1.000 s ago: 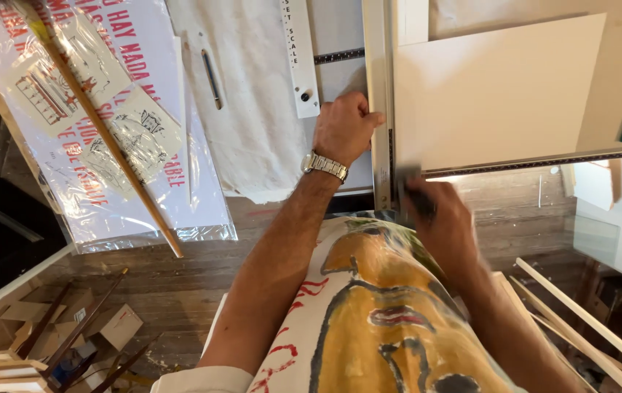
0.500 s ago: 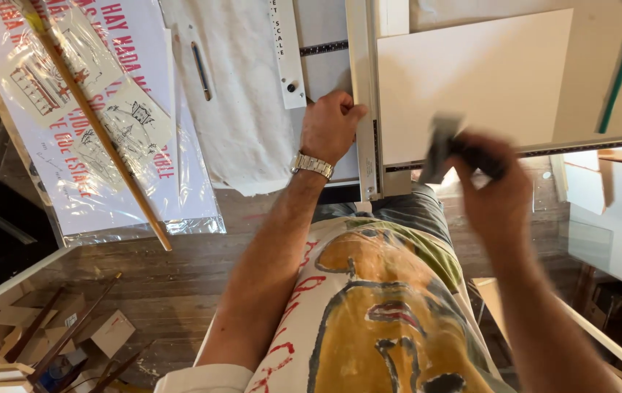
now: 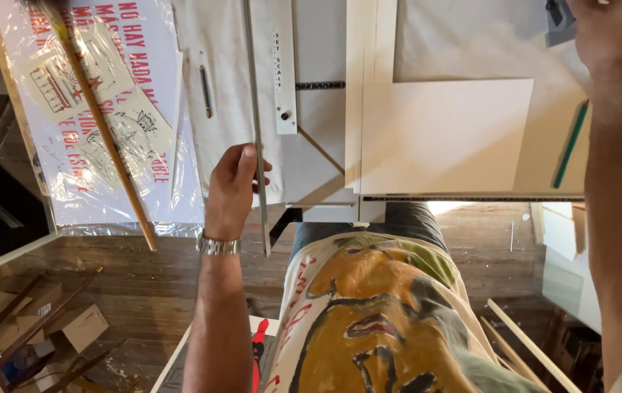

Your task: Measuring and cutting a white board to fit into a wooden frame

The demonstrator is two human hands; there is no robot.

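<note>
The left hand wraps its fingers around 1 long metal ruler, its length running away across the desk. Farther right, the right hand grips a grey cutter beyond the white board.

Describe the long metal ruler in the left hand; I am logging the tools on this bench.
The metal ruler is a long, thin, grey strip, straight and seemingly turned on edge. It runs from the top of the view down past the table edge, slightly tilted. The left hand has a grip on its lower part, fingers wrapped around it, a wristwatch just below. Its lower end hangs free over the wooden floor. It crosses a white cloth, beside a white scale bar.
</note>
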